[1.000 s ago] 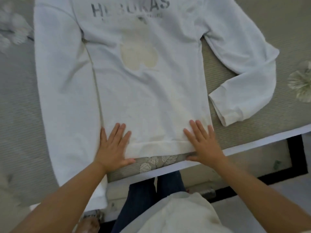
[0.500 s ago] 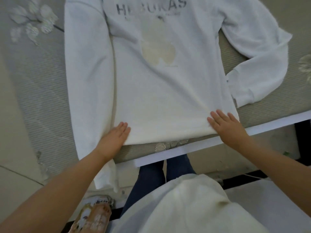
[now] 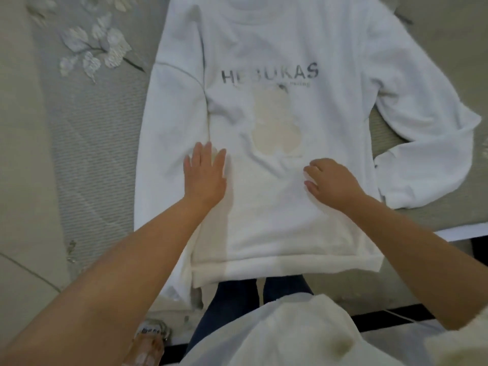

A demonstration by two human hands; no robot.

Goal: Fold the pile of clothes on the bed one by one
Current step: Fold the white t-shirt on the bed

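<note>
Left hand (image 3: 204,175) flat, fingers straight, pressing the sweatshirt (image 3: 280,133) at its lower left, beside the seam. Right hand (image 3: 331,180) rests on the cloth just below the pale print (image 3: 274,128), fingers bent with tips on the fabric; not plainly pinching anything.

Bed (image 3: 79,143): grey cover under the sweatshirt, leaf pattern (image 3: 92,51) to the sweatshirt's upper left.

Sweatshirt: white, front up, spread across the bed, hem (image 3: 285,268) hanging over the near edge.

Sleeves: left sleeve (image 3: 171,133) lies straight alongside the body. Right sleeve (image 3: 427,143) is bent, cuff turned back towards the body, on the cover.

Progress, judged: smoothing stage only. No fold made in the body; sleeves not yet brought in. No other clothes in view, so the rest of the pile cannot be counted.
</note>
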